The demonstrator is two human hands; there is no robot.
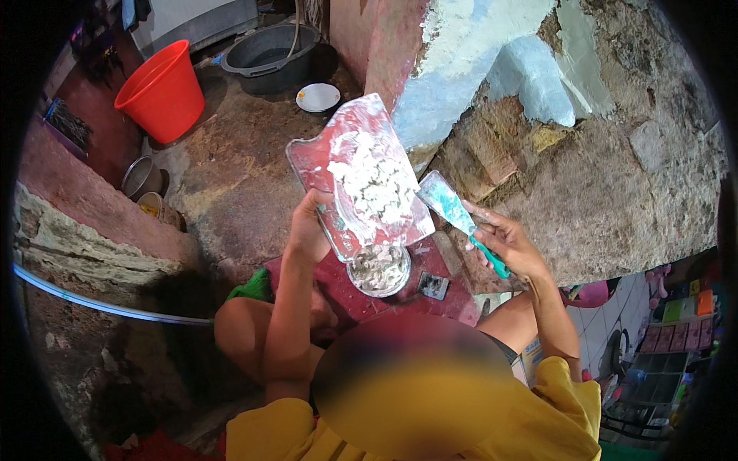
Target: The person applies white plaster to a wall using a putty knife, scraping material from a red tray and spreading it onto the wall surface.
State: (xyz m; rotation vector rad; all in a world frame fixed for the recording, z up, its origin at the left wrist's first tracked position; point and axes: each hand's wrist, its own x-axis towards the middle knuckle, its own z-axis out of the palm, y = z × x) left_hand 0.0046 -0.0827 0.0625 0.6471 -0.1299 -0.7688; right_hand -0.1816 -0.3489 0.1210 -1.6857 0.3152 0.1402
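Observation:
My left hand [311,229] grips the lower left edge of a red flat board [310,157], its fingers partly hidden beneath. White putty [373,184] is spread in a thick, lumpy layer over the board's middle. In my right hand [509,244] is a putty knife [444,201] with a green handle; its smeared blade points up and left, close to the board's right edge. Whether blade and board touch, I cannot tell. Below the board, a round tub [378,290] of whitish putty stands on a dark red surface [338,280].
A small dark square object [433,286] lies right of the tub. Ahead rises a rough wall [600,184] with bare patches and pale blue paint [530,77]. Farther left are a red bucket [163,92], a black basin [273,65] and a white lid-like disc [317,97].

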